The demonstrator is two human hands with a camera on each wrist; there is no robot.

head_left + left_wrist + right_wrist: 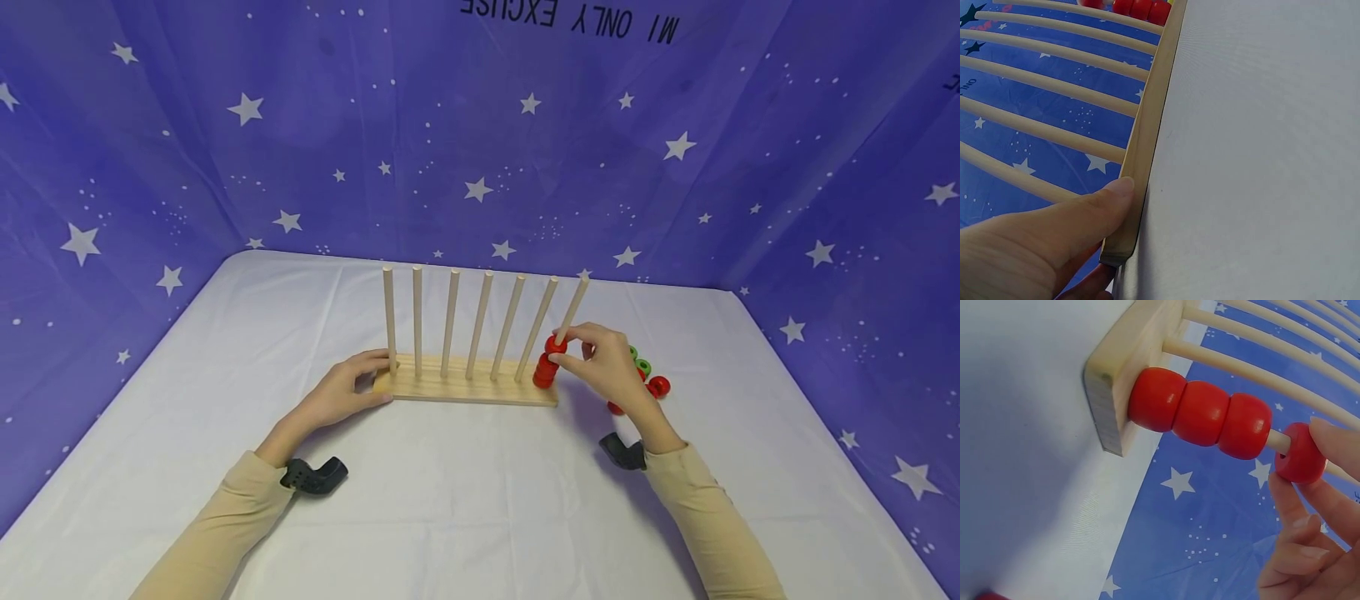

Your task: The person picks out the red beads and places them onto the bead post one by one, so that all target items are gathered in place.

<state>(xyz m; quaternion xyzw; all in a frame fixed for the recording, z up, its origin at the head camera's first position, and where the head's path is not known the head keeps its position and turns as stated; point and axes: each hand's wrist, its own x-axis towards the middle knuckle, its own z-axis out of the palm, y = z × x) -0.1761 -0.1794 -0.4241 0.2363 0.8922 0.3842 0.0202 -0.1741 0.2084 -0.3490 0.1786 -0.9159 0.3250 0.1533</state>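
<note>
A wooden base (450, 390) carries a row of several upright pegs (447, 325). My left hand (341, 390) grips its left end, the thumb on the front edge in the left wrist view (1079, 225). My right hand (606, 367) pinches a red bead (1300, 453) that is threaded on the rightmost peg (573, 308). Beneath it on that peg, three red beads (1200, 412) sit stacked against the base, with a short stretch of bare peg between them and the pinched bead.
To the right of the base, partly behind my right hand, lie loose red beads (658, 386) and green beads (643, 366). A white cloth (450, 500) covers the table. A purple star-patterned curtain (420, 125) hangs behind and at the sides.
</note>
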